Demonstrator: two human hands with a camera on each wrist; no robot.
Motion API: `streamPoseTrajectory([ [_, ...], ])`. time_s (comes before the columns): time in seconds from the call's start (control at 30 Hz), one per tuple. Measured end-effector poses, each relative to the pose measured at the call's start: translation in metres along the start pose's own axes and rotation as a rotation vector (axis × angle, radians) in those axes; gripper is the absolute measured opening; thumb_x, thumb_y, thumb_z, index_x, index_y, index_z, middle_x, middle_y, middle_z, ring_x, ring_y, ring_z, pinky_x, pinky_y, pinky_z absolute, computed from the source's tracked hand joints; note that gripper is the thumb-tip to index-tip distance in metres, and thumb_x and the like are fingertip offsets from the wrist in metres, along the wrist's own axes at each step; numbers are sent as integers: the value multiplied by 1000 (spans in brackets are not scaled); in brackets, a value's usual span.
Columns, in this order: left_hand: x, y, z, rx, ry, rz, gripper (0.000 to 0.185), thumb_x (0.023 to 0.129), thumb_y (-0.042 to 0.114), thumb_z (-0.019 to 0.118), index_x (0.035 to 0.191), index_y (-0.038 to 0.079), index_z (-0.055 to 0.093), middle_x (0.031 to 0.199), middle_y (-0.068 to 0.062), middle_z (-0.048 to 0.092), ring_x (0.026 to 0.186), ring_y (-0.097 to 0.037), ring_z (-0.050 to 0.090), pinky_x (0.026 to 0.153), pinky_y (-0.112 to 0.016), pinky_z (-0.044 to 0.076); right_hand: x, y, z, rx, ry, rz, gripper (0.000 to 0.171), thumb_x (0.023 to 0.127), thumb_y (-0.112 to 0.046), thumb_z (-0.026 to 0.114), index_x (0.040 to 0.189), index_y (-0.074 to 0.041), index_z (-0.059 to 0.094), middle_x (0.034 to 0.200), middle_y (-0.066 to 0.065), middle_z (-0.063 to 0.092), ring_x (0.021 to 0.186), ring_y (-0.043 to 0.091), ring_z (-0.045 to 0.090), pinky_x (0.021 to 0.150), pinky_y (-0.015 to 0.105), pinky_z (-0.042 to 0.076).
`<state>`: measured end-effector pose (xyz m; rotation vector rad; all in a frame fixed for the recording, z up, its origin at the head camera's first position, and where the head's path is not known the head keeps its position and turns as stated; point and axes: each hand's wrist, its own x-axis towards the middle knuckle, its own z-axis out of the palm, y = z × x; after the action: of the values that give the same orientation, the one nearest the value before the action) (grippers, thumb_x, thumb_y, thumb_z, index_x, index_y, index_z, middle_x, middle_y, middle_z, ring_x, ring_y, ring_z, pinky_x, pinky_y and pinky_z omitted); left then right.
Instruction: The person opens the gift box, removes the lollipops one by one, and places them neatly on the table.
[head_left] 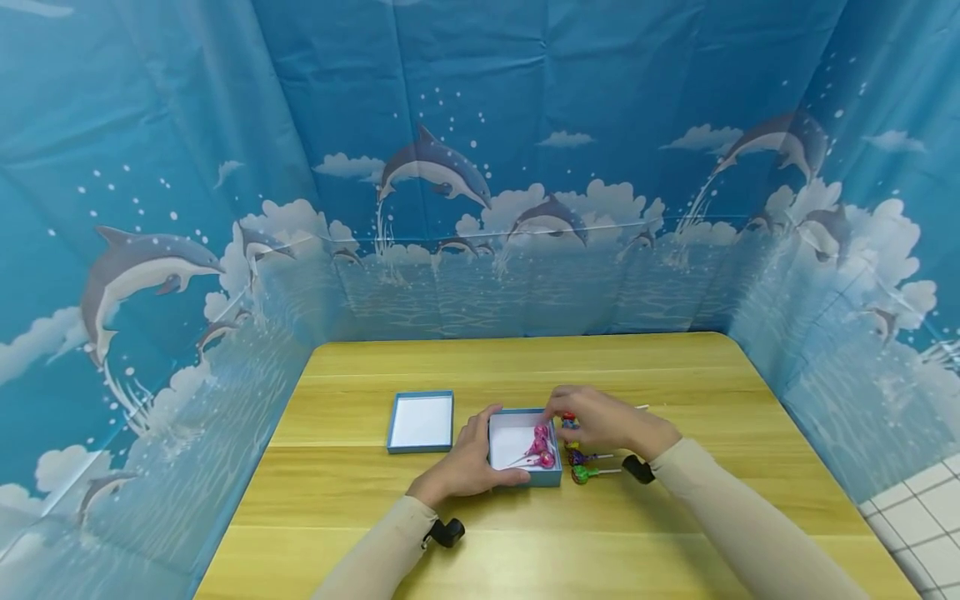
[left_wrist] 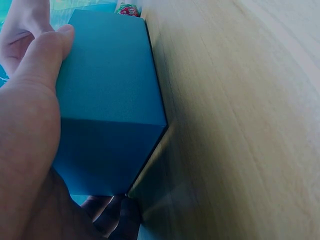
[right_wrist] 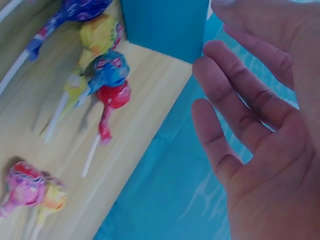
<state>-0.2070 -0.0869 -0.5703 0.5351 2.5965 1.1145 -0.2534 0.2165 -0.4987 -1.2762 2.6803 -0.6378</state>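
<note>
A small blue box (head_left: 553, 477) with a white inside stands near the middle of the wooden table (head_left: 525, 367). Pink lollipops (head_left: 542, 448) lie in it. My left hand (head_left: 465, 467) grips the box at its left and front walls; in the left wrist view its thumb (left_wrist: 40, 55) lies along the blue box (left_wrist: 107, 90). My right hand (head_left: 592, 421) hovers over the box's far right corner. It is open and holds nothing, with relaxed fingers (right_wrist: 235, 100) beside the blue box (right_wrist: 165, 22). Several loose lollipops (head_left: 581, 473) (right_wrist: 107, 70) lie on the table just right of the box.
A second blue tray or lid (head_left: 421, 422), white inside, lies open to the left of the box. Blue dolphin-print cloth (head_left: 480, 208) walls the table on three sides. More lollipops, pink and yellow (right_wrist: 30, 190), lie nearer the right wrist camera.
</note>
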Motion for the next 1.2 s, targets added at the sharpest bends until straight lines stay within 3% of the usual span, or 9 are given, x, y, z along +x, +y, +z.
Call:
streamPoseTrajectory([
  [0.23,0,-1,0,12,0,6,128,95,68,91,187,24,14,180,-19,40,154,-36,49,123,-61,52,17,-6,1,-47,-45,-73,19,108,-10,84,126,-10,87,123,7,82,112,27,80,97,43,70],
  [0.4,-1,0,-1,18,-3,8,127,95,68,90,187,23,15,179,-18,41,155,-35,49,122,-61,52,30,-10,3,-65,-87,-106,22,105,-12,89,126,-7,87,121,8,83,108,26,82,93,37,70],
  [0.77,-1,0,-1,21,-2,20,127,96,70,89,187,23,14,180,-17,40,156,-35,47,121,-57,52,49,-16,14,-71,-220,-37,15,101,-5,91,116,-9,87,104,3,86,86,7,71,80,24,62],
  [0.97,-1,0,-2,15,0,21,127,96,69,89,187,23,14,180,-17,40,155,-34,48,118,-57,53,53,-16,20,-114,-223,-34,14,100,1,88,103,-12,88,95,-2,85,81,6,69,77,23,59],
  [1.2,-2,-2,-2,12,3,16,127,96,69,90,187,24,14,181,-17,40,155,-35,48,119,-58,53,53,-16,25,-121,-203,-56,11,101,-6,91,98,-15,88,88,-7,82,76,-1,64,74,21,59],
])
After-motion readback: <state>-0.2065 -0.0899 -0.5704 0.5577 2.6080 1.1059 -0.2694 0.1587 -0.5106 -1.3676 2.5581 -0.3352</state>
